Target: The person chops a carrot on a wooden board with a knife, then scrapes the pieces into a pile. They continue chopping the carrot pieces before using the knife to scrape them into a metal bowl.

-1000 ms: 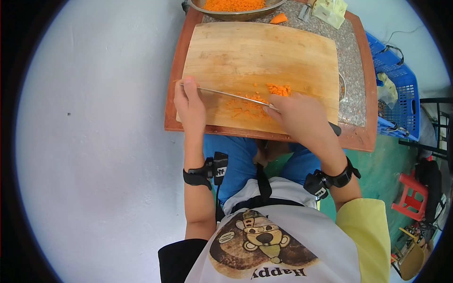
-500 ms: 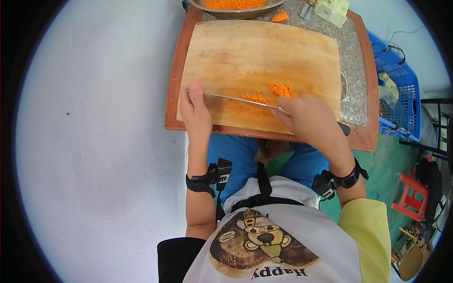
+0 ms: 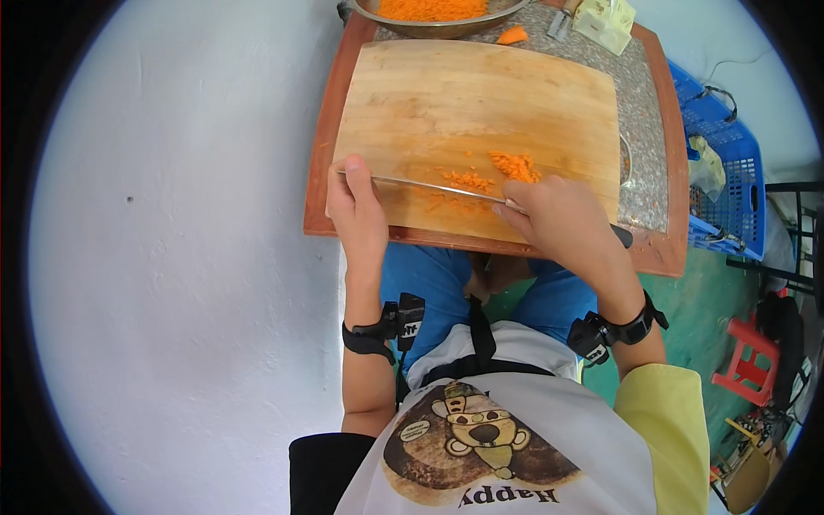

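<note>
A kitchen knife [image 3: 421, 184] stretches across the lower part of the wooden cutting board [image 3: 481, 94], seen almost edge-on. My left hand [image 3: 357, 206] is closed on its far end, thumb along the top. My right hand [image 3: 562, 215] grips it at the other end, where a black handle butt pokes out behind the palm. Finely chopped carrot [image 3: 515, 166] lies in a small heap just beyond my right fingers. Scattered bits lie on both sides of the blade. Whether the edge touches the board is hidden.
At the table's far side stand a metal bowl [image 3: 446, 29] of chopped carrot, a carrot piece [image 3: 512, 35] and a tissue pack [image 3: 604, 24]. A white wall [image 3: 189, 257] borders the left. Blue baskets [image 3: 738, 184] and a red stool [image 3: 747, 360] are on the right.
The view has shifted slightly. Both hands keep their hold on the knife, and the carrot heap looks much the same.
</note>
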`<move>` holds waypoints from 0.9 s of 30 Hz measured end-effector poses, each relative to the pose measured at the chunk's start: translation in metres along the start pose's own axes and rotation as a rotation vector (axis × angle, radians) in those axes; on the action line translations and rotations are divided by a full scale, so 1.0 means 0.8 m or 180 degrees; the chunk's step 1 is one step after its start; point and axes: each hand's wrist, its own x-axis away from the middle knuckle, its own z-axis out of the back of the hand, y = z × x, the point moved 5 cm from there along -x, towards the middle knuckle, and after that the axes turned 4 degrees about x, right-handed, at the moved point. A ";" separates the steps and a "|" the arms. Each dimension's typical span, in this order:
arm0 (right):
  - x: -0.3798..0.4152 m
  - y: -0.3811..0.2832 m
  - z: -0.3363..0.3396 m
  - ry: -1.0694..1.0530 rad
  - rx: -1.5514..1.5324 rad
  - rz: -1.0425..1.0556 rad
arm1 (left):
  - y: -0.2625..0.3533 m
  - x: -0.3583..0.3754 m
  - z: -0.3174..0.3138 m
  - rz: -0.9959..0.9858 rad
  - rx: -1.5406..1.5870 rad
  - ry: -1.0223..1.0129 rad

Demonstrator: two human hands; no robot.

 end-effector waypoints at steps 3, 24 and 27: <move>-0.004 -0.015 -0.003 0.0072 0.0138 -0.0062 | -0.009 -0.005 0.011 -0.0202 0.0097 0.0052; -0.005 -0.008 -0.016 0.0124 0.0262 -0.0264 | -0.017 -0.022 0.004 -0.0419 -0.0122 -0.0131; -0.010 -0.015 -0.017 0.0112 0.0470 -0.0159 | -0.010 -0.025 0.009 -0.0046 0.0259 -0.0037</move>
